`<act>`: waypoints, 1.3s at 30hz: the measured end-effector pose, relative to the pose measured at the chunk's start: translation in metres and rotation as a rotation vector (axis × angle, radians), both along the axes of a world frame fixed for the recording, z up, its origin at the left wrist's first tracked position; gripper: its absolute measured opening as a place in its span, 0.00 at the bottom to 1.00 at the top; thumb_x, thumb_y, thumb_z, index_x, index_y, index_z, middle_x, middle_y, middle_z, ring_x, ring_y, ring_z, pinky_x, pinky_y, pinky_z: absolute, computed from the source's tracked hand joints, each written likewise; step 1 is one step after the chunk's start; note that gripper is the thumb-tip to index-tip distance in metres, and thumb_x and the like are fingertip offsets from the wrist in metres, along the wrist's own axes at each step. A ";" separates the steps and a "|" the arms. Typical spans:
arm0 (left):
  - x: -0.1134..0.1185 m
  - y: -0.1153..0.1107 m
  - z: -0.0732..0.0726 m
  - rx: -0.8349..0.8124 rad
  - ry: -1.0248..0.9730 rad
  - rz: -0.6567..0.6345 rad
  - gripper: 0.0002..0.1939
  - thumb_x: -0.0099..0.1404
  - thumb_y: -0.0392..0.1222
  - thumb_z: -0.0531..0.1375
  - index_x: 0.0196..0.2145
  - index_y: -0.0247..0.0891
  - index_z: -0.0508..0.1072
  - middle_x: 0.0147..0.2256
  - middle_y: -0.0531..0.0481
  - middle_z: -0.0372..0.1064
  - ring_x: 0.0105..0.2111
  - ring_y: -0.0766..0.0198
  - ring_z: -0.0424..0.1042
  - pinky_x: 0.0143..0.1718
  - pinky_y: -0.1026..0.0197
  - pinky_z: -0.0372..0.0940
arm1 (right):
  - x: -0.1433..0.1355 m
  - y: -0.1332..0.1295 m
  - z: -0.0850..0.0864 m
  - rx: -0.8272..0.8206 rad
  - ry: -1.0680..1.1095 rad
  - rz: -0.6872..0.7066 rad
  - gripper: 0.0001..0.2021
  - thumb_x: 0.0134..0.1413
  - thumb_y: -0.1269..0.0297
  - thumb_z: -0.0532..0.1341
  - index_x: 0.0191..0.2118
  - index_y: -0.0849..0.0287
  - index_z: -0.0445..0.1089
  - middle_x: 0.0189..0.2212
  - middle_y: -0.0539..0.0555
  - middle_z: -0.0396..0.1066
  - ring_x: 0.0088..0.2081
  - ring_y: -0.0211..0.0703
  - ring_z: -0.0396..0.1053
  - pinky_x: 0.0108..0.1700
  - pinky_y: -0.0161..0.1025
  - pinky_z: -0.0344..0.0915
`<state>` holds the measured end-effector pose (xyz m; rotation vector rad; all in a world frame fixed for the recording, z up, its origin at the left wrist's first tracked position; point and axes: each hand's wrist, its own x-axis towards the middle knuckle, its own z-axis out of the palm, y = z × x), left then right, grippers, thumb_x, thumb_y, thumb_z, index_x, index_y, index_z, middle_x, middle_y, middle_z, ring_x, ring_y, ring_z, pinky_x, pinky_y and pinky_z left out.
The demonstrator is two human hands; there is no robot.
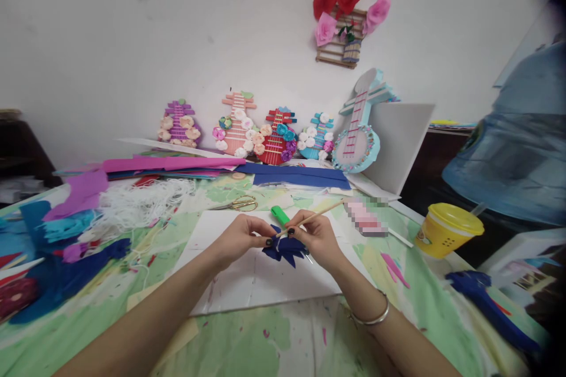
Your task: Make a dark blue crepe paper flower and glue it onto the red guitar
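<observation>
A dark blue paper flower (292,254) with pointed petals is held above a white board. My left hand (241,238) pinches its left side between thumb and finger. My right hand (317,234) grips a thin wooden stick (325,208) that slants up to the right, its lower end against the flower's middle. The right fingertips also touch the petals. Behind the flower lies a bright green tool (279,214), perhaps a marker or cutter, partly covered by my hands. Gold-handled scissors (244,203) rest at the board's back edge.
The white board (230,294) lies on a green patterned tablecloth (247,347). White yarn (145,203) and coloured paper pile up at left. Paper-flower instrument models (276,141) line the wall. At right stand a yellow-lidded tub (451,232), a blue glue gun (490,306) and a water bottle (513,147).
</observation>
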<state>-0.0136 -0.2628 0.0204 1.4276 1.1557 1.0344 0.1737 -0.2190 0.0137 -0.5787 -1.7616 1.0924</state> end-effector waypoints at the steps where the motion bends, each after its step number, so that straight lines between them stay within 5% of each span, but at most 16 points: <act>1: 0.001 0.000 0.000 0.004 -0.012 0.005 0.09 0.47 0.37 0.66 0.28 0.31 0.77 0.26 0.45 0.75 0.27 0.61 0.71 0.32 0.59 0.64 | 0.000 0.001 0.001 -0.015 -0.012 0.004 0.05 0.45 0.63 0.65 0.27 0.59 0.72 0.24 0.51 0.70 0.29 0.40 0.67 0.34 0.37 0.61; 10: 0.005 0.000 -0.001 0.069 -0.085 -0.007 0.12 0.48 0.34 0.66 0.31 0.34 0.70 0.24 0.53 0.69 0.25 0.67 0.68 0.29 0.65 0.62 | 0.001 0.002 0.005 -0.249 -0.197 0.091 0.04 0.42 0.68 0.63 0.29 0.62 0.73 0.22 0.50 0.70 0.24 0.36 0.63 0.26 0.32 0.57; 27: 0.002 0.002 -0.002 0.034 0.036 -0.041 0.06 0.48 0.35 0.65 0.27 0.31 0.74 0.26 0.50 0.70 0.26 0.68 0.66 0.29 0.65 0.60 | 0.003 0.000 0.004 -0.028 -0.357 0.060 0.04 0.45 0.71 0.59 0.28 0.62 0.72 0.19 0.48 0.66 0.22 0.32 0.57 0.24 0.31 0.53; 39: -0.002 0.002 -0.003 0.042 0.083 -0.140 0.09 0.51 0.42 0.65 0.28 0.31 0.76 0.26 0.48 0.73 0.26 0.66 0.69 0.30 0.64 0.62 | 0.001 0.001 0.002 -0.018 -0.371 0.109 0.05 0.43 0.75 0.58 0.27 0.62 0.70 0.19 0.47 0.64 0.23 0.32 0.57 0.26 0.30 0.53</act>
